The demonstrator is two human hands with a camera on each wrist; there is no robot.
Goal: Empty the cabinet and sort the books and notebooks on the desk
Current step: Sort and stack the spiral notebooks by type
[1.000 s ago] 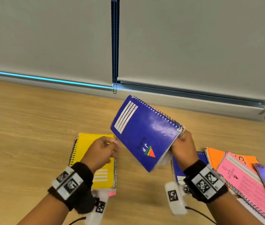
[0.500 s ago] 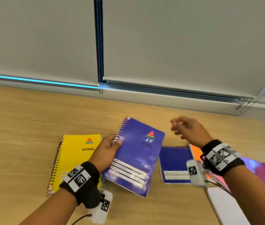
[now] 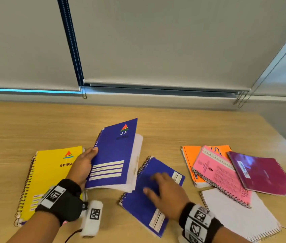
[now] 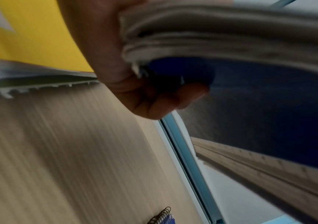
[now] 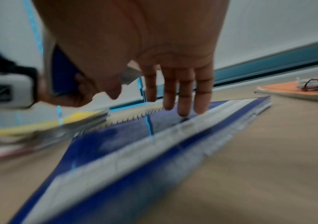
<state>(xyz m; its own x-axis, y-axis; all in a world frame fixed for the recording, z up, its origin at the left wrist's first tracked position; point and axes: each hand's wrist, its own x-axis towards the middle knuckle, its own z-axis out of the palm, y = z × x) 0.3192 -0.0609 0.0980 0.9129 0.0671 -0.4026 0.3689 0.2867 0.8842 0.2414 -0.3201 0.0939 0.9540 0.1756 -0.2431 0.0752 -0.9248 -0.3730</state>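
Note:
My left hand (image 3: 84,165) grips a blue JF spiral notebook (image 3: 114,155) by its spine edge and holds it tilted above the desk; in the left wrist view my fingers (image 4: 154,104) curl under its pages (image 4: 221,34). Beneath that hand lies a yellow SPIRAL notebook (image 3: 49,174). My right hand (image 3: 163,192) is spread flat, its straight fingers (image 5: 183,97) touching a smaller blue spiral notebook (image 3: 142,206) that lies askew on the desk. This notebook (image 5: 135,151) fills the right wrist view.
At the right of the wooden desk (image 3: 16,130) lie an orange notebook (image 3: 189,160), a pink one (image 3: 221,176), a maroon one (image 3: 265,174) and a white-backed spiral pad (image 3: 235,213). Window blinds (image 3: 156,41) and hanging cords (image 3: 240,100) stand behind the desk.
The big blue notebook passed from my right hand to my left. My right hand swung back and came down onto the small blue notebook, which is now turned askew.

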